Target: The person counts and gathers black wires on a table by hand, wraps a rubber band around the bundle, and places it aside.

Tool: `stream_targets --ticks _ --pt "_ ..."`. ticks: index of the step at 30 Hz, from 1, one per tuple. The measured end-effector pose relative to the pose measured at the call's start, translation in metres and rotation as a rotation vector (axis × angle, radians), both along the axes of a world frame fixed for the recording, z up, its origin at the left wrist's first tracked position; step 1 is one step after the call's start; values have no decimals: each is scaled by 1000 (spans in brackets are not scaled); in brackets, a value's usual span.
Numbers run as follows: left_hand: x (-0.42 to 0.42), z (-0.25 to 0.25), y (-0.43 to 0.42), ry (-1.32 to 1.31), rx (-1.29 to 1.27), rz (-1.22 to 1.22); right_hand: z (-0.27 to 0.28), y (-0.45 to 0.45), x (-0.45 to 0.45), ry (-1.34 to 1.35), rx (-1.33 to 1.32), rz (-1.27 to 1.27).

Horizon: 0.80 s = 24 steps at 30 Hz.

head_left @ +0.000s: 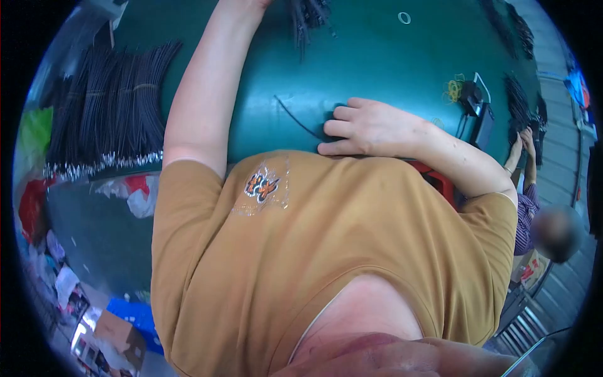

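My left arm reaches forward past the top edge, so my left hand is out of view. Just right of its wrist, a bunch of black cables (306, 22) hangs into view. My right hand (364, 127) rests on the green tabletop (377, 63) close to my chest, its fingers curled. From those fingers a single short black cable (294, 115) runs up and to the left. Its near end is hidden at the fingertips.
Tied bundles of black cables (119, 94) with silvery ends lie at left. A pale ring (404, 18), yellow rubber bands (452, 91) and a black adapter (471, 97) are on the table. At far right, another person's hands (525, 141) touch dark cables (517, 103).
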<state>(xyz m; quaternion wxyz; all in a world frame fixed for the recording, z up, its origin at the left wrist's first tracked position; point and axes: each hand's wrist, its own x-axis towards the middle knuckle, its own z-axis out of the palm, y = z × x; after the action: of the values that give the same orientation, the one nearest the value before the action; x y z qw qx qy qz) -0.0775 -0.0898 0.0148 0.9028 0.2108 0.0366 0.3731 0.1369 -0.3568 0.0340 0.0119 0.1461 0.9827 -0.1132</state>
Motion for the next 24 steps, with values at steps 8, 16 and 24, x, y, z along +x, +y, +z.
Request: stream_targets --ticks 8,16,24 --pt "7 8 -11 63 251 141 -3 3 29 15 206 96" --pt "11 12 -20 251 346 160 31 59 73 837 -102 -851" --pt "38 3 -47 453 344 150 36 128 27 1094 -567 -1144"
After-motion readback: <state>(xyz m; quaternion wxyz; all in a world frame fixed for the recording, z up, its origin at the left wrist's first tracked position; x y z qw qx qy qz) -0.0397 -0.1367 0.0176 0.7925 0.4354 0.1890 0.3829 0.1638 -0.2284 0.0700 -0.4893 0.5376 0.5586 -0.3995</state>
